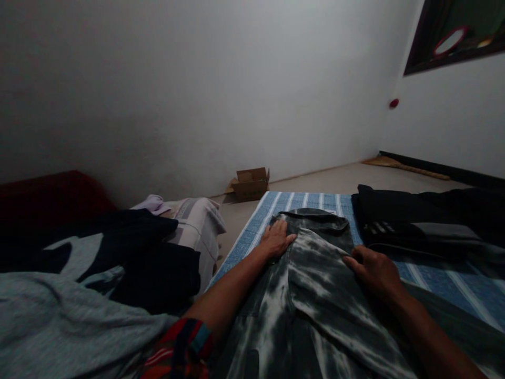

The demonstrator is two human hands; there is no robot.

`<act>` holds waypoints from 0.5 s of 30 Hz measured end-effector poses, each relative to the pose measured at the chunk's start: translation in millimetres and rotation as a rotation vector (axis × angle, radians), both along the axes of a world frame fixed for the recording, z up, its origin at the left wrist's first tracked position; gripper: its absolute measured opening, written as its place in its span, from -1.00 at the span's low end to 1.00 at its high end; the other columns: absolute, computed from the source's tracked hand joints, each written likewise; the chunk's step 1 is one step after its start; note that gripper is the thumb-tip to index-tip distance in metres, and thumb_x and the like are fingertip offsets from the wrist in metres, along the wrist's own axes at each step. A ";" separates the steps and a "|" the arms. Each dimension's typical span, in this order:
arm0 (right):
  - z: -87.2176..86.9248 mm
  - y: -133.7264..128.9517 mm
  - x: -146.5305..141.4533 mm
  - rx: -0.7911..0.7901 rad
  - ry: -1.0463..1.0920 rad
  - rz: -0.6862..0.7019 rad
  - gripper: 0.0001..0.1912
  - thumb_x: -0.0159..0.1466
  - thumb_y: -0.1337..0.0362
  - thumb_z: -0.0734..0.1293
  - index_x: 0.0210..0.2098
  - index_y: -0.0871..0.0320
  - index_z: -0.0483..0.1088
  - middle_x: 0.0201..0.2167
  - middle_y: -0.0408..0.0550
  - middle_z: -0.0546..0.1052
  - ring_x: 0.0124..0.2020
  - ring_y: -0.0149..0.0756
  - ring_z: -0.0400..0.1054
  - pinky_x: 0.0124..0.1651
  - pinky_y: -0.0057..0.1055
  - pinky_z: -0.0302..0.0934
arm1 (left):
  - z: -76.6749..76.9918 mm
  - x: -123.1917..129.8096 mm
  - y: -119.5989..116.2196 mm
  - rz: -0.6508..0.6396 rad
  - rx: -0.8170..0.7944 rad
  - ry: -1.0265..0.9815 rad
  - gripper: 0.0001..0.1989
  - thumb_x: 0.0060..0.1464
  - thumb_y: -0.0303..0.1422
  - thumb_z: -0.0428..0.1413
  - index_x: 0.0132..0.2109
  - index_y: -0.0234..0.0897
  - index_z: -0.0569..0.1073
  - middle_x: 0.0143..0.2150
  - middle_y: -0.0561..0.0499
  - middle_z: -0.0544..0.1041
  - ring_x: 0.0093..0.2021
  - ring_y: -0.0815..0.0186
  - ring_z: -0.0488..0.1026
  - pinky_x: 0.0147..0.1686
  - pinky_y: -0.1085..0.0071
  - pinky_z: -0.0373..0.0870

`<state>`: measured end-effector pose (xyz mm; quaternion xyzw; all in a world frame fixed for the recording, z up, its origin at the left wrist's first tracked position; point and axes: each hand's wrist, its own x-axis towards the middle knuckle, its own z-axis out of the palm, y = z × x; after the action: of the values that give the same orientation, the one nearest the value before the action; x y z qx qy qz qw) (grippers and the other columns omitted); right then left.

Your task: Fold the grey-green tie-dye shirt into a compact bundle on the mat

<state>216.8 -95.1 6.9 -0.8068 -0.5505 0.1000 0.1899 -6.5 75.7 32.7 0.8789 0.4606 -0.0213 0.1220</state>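
A black, grey and white tie-dye shirt (315, 279) lies spread in front of me, with its collar (315, 213) at the far end. Part of it, which looks like a sleeve, is folded across the body. My left hand (277, 239) rests on the shirt's left shoulder, fingers stretched out and pressing on the cloth. At the opposite side my right hand (374, 268) pinches the shirt's edge between thumb and fingers. Beneath the shirt is a blue and white striped cloth (252, 226). The shirt's near end runs out of view.
Folded black clothes (414, 216) lie at the right on the striped cloth. To the left, a grey garment (71, 326) and dark clothes (158, 268) are heaped beside a pale cloth (201, 221). An open cardboard box (250, 187) stands on the floor by the wall (236, 95).
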 end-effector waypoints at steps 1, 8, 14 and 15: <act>-0.1 -0.2 0.9 -0.009 0.007 0.004 -0.75 0.27 0.05 0.20 -0.38 0.05 0.36 -0.42 -0.10 0.52 -0.34 -0.21 0.41 -0.39 -0.42 0.02 | 1.0 0.1 0.8 0.009 -0.028 0.012 -0.29 0.25 -0.02 -0.27 0.38 -0.39 -0.09 0.43 -0.21 -0.15 0.42 0.12 -0.24 0.32 0.07 -0.25; -4.1 -3.1 15.0 -0.033 0.049 0.030 -0.62 0.25 -0.07 0.17 -0.29 0.06 0.43 -0.34 0.00 0.56 -0.25 -0.12 0.43 -0.35 -0.38 0.07 | 3.8 -0.4 4.8 0.077 0.035 0.009 -0.25 0.20 0.07 -0.23 0.36 -0.32 -0.03 0.43 -0.21 -0.14 0.40 0.06 -0.16 0.27 -0.08 -0.13; -6.2 -4.5 25.3 -0.018 0.115 0.062 -0.62 0.23 -0.06 0.21 -0.29 0.08 0.48 -0.33 0.00 0.57 -0.25 -0.13 0.44 -0.32 -0.39 0.10 | 12.6 -1.6 32.0 0.106 0.228 -0.095 -0.69 0.20 -0.34 -0.09 0.01 -0.21 0.44 0.10 -0.15 0.43 0.18 0.11 0.25 0.16 0.12 0.12; -6.7 -4.7 25.4 -0.011 0.119 0.058 -0.62 0.23 -0.06 0.21 -0.29 0.07 0.48 -0.34 -0.02 0.57 -0.26 -0.14 0.44 -0.33 -0.39 0.10 | 16.3 -1.4 41.0 0.100 0.231 -0.106 -0.73 0.14 -0.38 -0.02 -0.06 -0.20 0.48 0.04 -0.13 0.47 0.15 0.11 0.27 0.14 0.18 0.15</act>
<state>242.3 -99.8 0.2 -0.7841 -0.5607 0.1564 0.2151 -8.0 116.7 49.1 0.8629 0.4962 0.0843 0.0450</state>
